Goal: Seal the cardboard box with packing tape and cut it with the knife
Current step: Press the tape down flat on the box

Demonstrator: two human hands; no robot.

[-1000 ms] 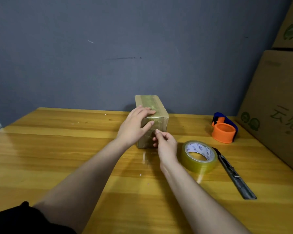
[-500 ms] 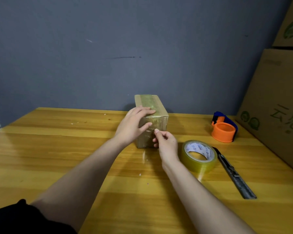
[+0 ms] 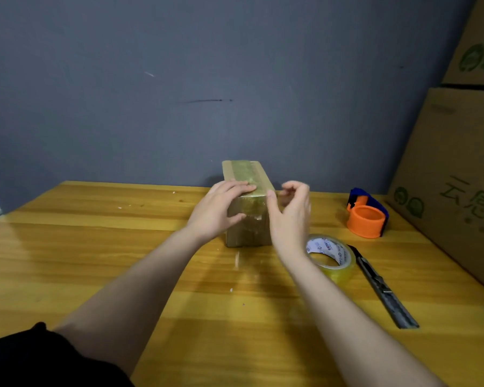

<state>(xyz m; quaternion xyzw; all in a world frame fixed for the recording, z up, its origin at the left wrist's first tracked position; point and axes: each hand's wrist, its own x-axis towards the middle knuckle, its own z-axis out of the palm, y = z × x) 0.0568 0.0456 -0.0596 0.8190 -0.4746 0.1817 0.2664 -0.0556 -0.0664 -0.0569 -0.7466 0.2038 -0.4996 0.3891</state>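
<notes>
A small cardboard box (image 3: 245,173) stands on end-on on the wooden table (image 3: 95,247), with shiny tape along its top and down its near face. My left hand (image 3: 221,210) rests on the near left corner, fingers flat on the top and thumb on the front face. My right hand (image 3: 291,216) hovers at the box's right side, blurred, its fingers loosely curved and its thumb tip near the top right edge; I see nothing in it. The clear tape roll (image 3: 344,270) lies flat right of the box. Beside the roll lies the utility knife (image 3: 383,289).
An orange and blue tape dispenser (image 3: 366,219) sits at the back right. Large printed cardboard cartons (image 3: 453,177) are stacked along the table's right edge. A grey wall stands close behind the box.
My right hand has left the box's near face, where its fingertips were pressing the tape, and has risen to the box's right side. My left hand stays on the box.
</notes>
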